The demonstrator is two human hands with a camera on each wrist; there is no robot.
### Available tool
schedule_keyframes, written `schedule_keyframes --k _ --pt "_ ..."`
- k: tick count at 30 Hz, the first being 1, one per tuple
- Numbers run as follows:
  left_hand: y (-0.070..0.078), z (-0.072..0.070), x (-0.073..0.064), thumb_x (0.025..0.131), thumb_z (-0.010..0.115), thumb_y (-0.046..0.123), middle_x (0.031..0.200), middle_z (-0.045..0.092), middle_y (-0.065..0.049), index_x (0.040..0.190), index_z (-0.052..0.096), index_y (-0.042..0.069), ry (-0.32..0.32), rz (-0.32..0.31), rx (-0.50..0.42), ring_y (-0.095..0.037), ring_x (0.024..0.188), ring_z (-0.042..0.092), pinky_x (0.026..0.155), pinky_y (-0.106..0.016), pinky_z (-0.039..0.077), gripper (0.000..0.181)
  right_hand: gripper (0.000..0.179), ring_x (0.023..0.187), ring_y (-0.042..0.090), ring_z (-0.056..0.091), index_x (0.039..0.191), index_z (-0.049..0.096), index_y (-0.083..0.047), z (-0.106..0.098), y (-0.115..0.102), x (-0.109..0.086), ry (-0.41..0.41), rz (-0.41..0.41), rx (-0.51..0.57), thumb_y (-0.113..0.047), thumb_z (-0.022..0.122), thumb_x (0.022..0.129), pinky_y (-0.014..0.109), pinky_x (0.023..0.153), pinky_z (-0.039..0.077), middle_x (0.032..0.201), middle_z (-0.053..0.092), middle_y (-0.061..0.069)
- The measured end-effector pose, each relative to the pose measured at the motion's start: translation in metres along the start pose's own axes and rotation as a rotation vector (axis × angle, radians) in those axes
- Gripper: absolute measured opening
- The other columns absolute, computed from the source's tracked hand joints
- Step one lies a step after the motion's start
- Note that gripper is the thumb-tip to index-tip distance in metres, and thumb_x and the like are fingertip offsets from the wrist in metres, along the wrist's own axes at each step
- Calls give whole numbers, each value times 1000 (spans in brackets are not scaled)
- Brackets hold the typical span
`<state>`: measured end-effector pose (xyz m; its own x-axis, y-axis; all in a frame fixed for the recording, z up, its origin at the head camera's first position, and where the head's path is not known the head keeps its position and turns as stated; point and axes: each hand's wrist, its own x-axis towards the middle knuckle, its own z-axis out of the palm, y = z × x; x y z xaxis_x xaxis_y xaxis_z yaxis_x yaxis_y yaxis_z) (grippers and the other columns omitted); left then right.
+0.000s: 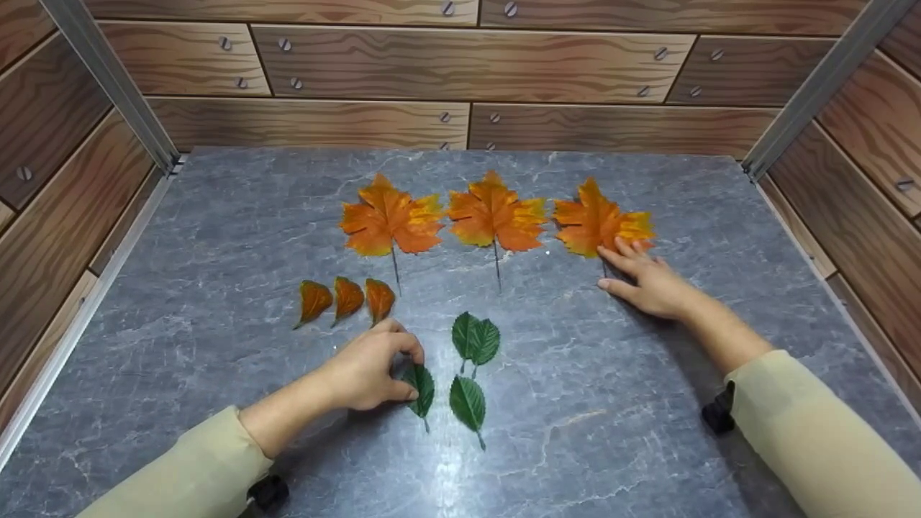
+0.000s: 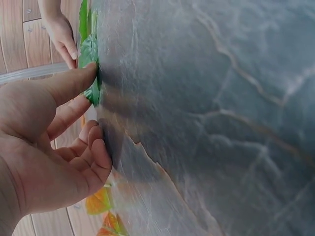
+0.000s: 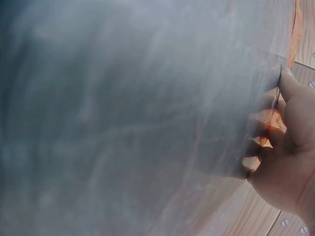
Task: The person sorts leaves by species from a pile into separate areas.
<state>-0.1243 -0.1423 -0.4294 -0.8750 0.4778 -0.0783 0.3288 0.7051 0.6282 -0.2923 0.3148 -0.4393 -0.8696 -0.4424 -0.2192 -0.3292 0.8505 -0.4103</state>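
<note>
My left hand pinches a toothed green leaf between thumb and forefinger, low over the grey table. The left wrist view shows the thumb on that leaf, with the other fingers loosely curled below. Right of it lie more green leaves: a single one in front and an overlapping pair behind. My right hand has its fingers spread, the fingertips touching the lower edge of the rightmost orange maple leaf. Part of this leaf's stem is hidden. In the right wrist view the hand is partly cut off.
Two more orange maple leaves, one in the middle and one at left, lie in line with the right one. Three small brown-orange leaves form a row beyond my left hand. Wood-patterned walls enclose the marbled table.
</note>
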Motion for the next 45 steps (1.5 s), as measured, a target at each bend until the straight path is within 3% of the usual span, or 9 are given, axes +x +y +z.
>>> schedule_keyframes --k 11,21,25,31,35,38,42,45 --pt "3 5 0 79 90 6 96 61 -1 91 66 14 27 14 -50 -20 89 56 82 -42 49 28 77 158 50 -6 170 26 -12 0 0 0 -1 7 4 -54 51 110 74 121 -2 174 4 25" --pt "1 -1 1 93 68 -3 87 70 4 95 75 10 3 63 -207 -9 74 59 75 -32 52 15 78 158 50 -6 170 25 -13 1 0 0 -5 11 2 -55 50 110 72 122 -2 175 3 24" --pt "3 -9 4 93 64 -1 89 72 1 95 79 10 20 36 -289 -9 67 57 65 -28 49 19 77 158 50 -6 170 26 -12 1 0 0 -3 3 3 -54 50 110 72 122 -2 174 3 25" --pt "6 -23 14 91 65 3 90 72 2 91 78 14 110 -32 -324 -12 70 57 63 -27 49 17 77 158 51 -5 169 27 -11 0 0 0 6 -2 4 -52 52 110 75 121 -1 174 5 26" --pt "8 -30 21 93 63 3 90 72 -1 98 77 11 148 -43 -340 -13 64 55 62 -28 48 17 77 158 51 -4 169 27 -11 0 0 1 7 -3 4 -52 52 110 75 120 0 174 6 26" --pt "11 -35 27 94 60 2 92 72 -3 114 73 8 149 -46 -358 -15 71 59 66 -30 50 24 78 158 53 -4 169 27 -10 0 0 1 10 -9 8 -52 53 109 76 120 0 173 6 28" --pt "15 -39 37 97 59 2 87 70 -5 133 64 11 140 -67 -361 -16 67 54 62 -32 45 38 78 158 52 -5 169 27 -10 0 0 1 6 -8 9 -52 53 110 75 120 0 174 5 27" --pt "18 -41 46 100 59 4 84 67 -5 134 63 13 140 -73 -332 -15 63 48 59 -32 40 36 77 158 51 -5 169 26 -11 0 0 0 2 -3 9 -52 52 110 74 121 -1 174 4 26"
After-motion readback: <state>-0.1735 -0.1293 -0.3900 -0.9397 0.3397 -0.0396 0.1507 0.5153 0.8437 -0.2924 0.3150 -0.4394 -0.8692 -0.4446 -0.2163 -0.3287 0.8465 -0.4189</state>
